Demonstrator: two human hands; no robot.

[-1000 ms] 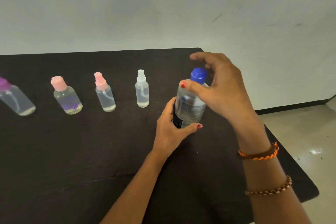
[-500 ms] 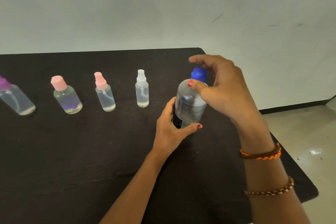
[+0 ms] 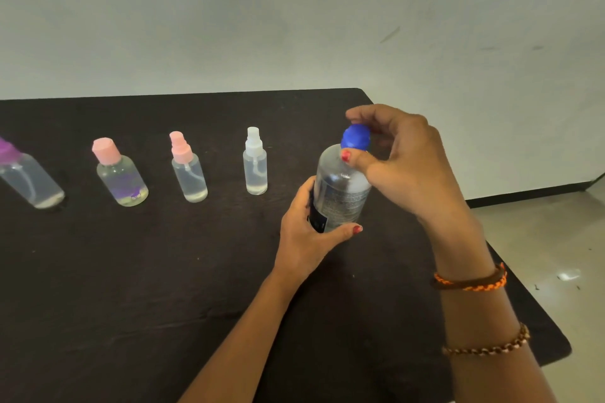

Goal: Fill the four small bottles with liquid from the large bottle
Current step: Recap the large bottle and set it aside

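Observation:
A large clear bottle [image 3: 340,193] with a blue cap [image 3: 356,137] stands on the dark table [image 3: 131,288]. My left hand [image 3: 306,235] grips its lower body. My right hand [image 3: 402,163] pinches the blue cap between thumb and fingers. To the left stands a row of small clear bottles: one with a white spray top [image 3: 255,162], one with a pink spray top [image 3: 188,168], one with a pink flat cap [image 3: 119,173], and one with a purple top [image 3: 27,175] cut off by the left edge. Each small bottle holds a little liquid at the bottom.
The table's right edge [image 3: 510,271] runs diagonally just right of my right forearm, with pale floor [image 3: 556,255] beyond. A plain wall [image 3: 294,10] rises behind the table's far edge.
My right hand has lowered and closed onto the blue cap, thumb now at the cap's base. My left hand and the small bottles have not moved.

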